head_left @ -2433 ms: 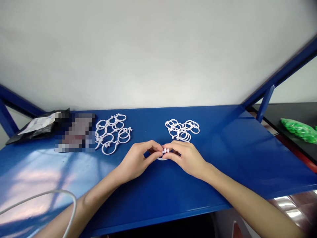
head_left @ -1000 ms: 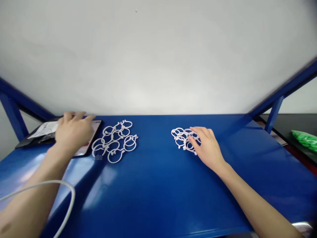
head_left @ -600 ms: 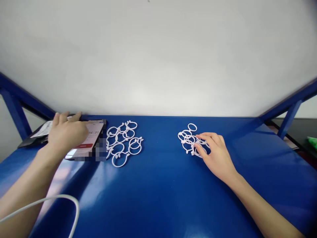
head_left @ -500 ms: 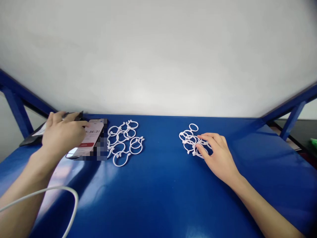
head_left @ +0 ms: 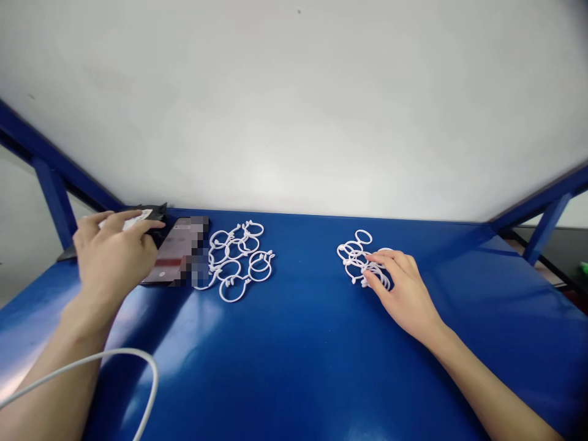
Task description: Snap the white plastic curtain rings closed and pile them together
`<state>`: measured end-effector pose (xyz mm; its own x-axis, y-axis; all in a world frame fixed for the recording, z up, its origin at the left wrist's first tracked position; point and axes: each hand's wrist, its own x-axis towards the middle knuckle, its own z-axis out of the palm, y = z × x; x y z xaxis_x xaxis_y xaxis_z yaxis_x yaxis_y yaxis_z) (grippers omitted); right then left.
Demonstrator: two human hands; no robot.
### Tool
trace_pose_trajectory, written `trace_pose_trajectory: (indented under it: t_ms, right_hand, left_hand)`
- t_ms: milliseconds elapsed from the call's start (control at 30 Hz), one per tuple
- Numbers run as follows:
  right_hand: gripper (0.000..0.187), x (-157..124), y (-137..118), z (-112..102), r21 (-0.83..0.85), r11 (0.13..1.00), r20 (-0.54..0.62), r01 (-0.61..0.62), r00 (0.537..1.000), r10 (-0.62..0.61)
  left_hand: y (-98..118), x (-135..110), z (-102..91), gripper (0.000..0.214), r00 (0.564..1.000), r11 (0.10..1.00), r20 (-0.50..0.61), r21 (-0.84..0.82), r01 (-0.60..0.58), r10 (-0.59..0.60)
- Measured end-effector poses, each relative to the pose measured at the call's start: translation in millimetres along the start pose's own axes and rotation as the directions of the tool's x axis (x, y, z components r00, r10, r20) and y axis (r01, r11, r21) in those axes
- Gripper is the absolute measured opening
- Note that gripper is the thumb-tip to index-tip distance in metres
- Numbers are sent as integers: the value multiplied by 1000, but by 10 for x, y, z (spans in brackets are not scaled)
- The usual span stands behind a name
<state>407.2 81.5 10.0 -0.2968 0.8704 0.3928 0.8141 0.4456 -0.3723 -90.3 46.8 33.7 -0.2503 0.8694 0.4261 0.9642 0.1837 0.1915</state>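
My left hand [head_left: 113, 257] hovers over the left edge of a phone [head_left: 172, 257] lying on the blue table [head_left: 298, 349], fingers stretched toward a black packet [head_left: 151, 212] at the back. My right hand [head_left: 404, 288] rests with spread fingers on a small heap of closed white plastic rings [head_left: 358, 257]. A second heap of opened white rings with tabs [head_left: 239, 260] lies beside the phone, untouched. Neither hand holds anything.
A white cable [head_left: 114, 373] loops across the lower left over my forearm. Blue frame struts [head_left: 55, 196] rise at the left, and another strut [head_left: 546, 226] at the right. A white wall backs the table. A black surface [head_left: 569, 257] lies at far right.
Earlier both hands pinched one ring at table centre. They then parted: the left went to the phone, the right to the ring heap. The phone screen has gone dark.
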Motion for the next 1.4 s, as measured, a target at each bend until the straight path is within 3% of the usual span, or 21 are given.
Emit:
trace_pose_trajectory:
  t_ms: [100,233,367,567,733,900,1200,1400]
  right_hand:
    - [29,1,7,10,-9,1000,7,-10,1000,10]
    - [31,-12,13,20,-20,1000,11,-5,1000,5]
    - [33,16,9,-12,-47,999,27,1,1000,0]
    - [45,324,80,-109,-122,992,74,21,997,-12]
    - [62,650,308,-21,-214,977,224,6,974,43]
    - [70,753,450,85,-237,971,388,-15,915,109]
    - [63,637,382,-5,-177,984,355,-5,932,68]
    - [59,501,376,-32,-177,984,175,10,984,22]
  left_hand:
    - [36,-8,14,37,999,992,-45,129,3,3]
    - [7,-4,95,38,1000,982,8,185,-24,23]
    - [-34,19,209,45,996,967,-92,251,38,-15]
    - [-71,57,271,44,998,956,-43,292,-29,43]
    - [-112,56,301,45,996,945,-49,321,-60,80]
    - [-146,48,321,45,996,937,-23,342,-73,86]
    - [-173,48,351,45,996,923,7,375,-83,87]
    - [-189,51,403,47,996,907,37,410,-90,82]
